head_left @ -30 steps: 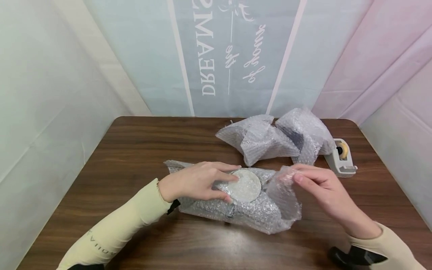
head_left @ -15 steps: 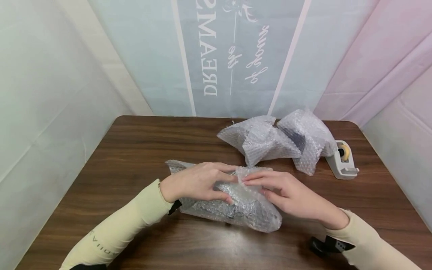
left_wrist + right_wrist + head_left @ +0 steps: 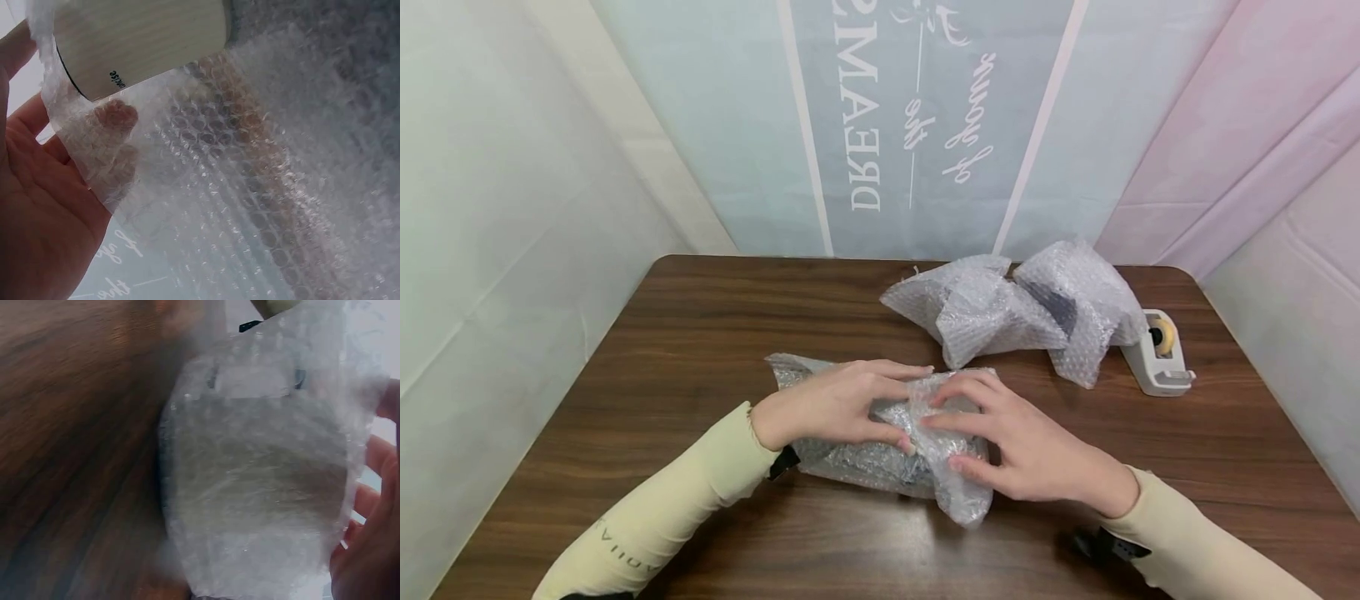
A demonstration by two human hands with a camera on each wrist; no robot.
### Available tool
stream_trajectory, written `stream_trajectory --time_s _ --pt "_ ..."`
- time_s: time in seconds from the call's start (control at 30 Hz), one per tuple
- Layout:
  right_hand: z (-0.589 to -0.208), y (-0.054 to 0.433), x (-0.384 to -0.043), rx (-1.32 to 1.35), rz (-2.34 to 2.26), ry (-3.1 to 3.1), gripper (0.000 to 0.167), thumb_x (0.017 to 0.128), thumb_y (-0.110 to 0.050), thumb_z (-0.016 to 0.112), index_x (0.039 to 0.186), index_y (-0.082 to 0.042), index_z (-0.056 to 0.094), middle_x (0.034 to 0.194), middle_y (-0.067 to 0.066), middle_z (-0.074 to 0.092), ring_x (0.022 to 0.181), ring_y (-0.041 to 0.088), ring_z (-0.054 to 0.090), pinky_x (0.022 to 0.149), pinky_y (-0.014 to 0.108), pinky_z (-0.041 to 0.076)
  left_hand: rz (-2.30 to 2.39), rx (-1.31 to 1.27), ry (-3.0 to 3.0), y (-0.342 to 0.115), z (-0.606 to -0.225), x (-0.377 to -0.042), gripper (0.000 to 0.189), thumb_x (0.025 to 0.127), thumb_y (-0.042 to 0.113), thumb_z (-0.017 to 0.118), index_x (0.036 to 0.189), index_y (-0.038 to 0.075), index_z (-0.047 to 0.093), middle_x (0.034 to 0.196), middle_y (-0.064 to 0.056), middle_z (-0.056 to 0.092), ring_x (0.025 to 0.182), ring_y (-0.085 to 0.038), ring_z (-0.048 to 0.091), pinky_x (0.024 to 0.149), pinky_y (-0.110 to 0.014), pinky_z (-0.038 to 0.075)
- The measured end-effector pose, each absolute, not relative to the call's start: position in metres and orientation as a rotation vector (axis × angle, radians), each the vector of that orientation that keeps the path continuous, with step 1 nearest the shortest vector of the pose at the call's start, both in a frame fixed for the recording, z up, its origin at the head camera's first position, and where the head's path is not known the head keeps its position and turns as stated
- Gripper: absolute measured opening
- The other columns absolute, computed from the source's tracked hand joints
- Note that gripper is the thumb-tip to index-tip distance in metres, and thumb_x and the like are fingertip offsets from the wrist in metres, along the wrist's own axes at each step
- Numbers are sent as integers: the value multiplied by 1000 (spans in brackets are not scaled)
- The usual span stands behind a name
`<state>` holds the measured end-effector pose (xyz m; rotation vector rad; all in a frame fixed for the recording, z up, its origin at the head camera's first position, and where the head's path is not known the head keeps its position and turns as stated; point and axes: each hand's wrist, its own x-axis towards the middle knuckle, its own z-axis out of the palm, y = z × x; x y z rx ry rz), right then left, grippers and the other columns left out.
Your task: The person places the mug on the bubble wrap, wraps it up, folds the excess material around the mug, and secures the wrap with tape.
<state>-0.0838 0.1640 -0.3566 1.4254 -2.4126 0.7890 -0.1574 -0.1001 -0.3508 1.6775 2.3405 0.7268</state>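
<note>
A bubble-wrap bundle (image 3: 868,462) lies across the table in the head view, in front of me. Through the plastic in the left wrist view shows a cream, round-sided item (image 3: 144,47) with a dark edge and small lettering. My left hand (image 3: 838,404) rests over the bundle's left part, thumb and fingers spread onto the wrap. With bent, spread fingers my right hand (image 3: 1030,437) presses the folded right flap of bubble wrap (image 3: 958,487) down on top. In the right wrist view the wrapped end (image 3: 256,469) faces the camera, fingers along its edge.
Two more bubble-wrapped bundles, one at the left (image 3: 977,308) and one at the right (image 3: 1082,292), sit at the back right of the wooden table (image 3: 737,308). Beside them stands a white tape dispenser (image 3: 1161,354). Printed fabric (image 3: 925,125) hangs behind the table.
My right hand has brought the loose right end of the bubble wrap leftward over the round item, covering it, and now presses it with spread fingers. The left hand has stayed almost in place.
</note>
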Motion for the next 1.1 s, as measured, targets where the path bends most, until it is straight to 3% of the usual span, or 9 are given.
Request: stream_trajectory --time_s 0.17,0.27,0.4,0.57,0.63,0.77,0.87,0.97,1.1 --pt "-361 164 -84 1400 761 -2427 45 95 -49 62 132 -24 63 136 9 49 125 25 43 98 41 39 758 1547 2399 -110 -352 -157 89 86 60 67 156 15 35 157 0 37 141 -16 37 112 -35 34" --pt "-363 163 -83 1380 746 -2451 51 91 -56 64 131 -25 62 136 8 47 125 25 41 96 42 42 797 1473 2459 -123 -353 -160 91 88 59 66 158 15 29 157 -1 36 142 -16 35 115 -36 30" --pt "-364 161 -82 1364 725 -2466 59 85 -62 68 130 -25 62 135 8 47 123 23 41 92 43 45 813 1354 2614 -149 -353 -166 78 93 57 61 155 15 37 154 -1 42 134 -17 44 110 -41 37" --pt "-366 158 -82 1353 704 -2454 65 79 -65 72 127 -23 62 131 8 48 123 25 42 104 62 35 718 1085 2820 -184 -362 -181 64 97 51 59 145 9 51 142 -10 55 117 -27 56 99 -50 46" --pt "-366 158 -82 1352 696 -2447 65 78 -65 72 126 -21 62 130 9 48 124 26 42 105 70 27 674 966 2824 -198 -370 -188 60 98 44 61 144 7 51 140 -13 56 120 -32 55 98 -53 45" --pt "-366 158 -81 1351 674 -2444 65 78 -64 73 126 -21 62 131 9 49 126 26 41 105 71 25 646 826 2750 -221 -384 -199 57 97 26 65 144 -2 47 138 -21 55 123 -39 53 99 -57 43" --pt "-366 159 -81 1347 659 -2446 65 79 -64 72 127 -21 62 132 9 49 127 26 41 106 71 23 720 726 2704 -229 -391 -204 60 96 25 66 142 -7 46 129 -21 59 112 -35 59 91 -52 48" --pt "-366 160 -78 1333 651 -2452 65 81 -64 70 129 -22 62 135 8 49 129 26 41 106 72 21 821 629 2656 -231 -395 -209 56 96 33 67 136 -4 54 113 -13 64 93 -24 61 78 -43 50" --pt "-367 162 -72 1300 634 -2469 64 86 -65 65 134 -23 61 140 8 48 133 27 41 106 76 15 861 602 2582 -233 -396 -213 35 97 38 65 110 5 71 90 -3 64 74 -16 53 66 -34 44"
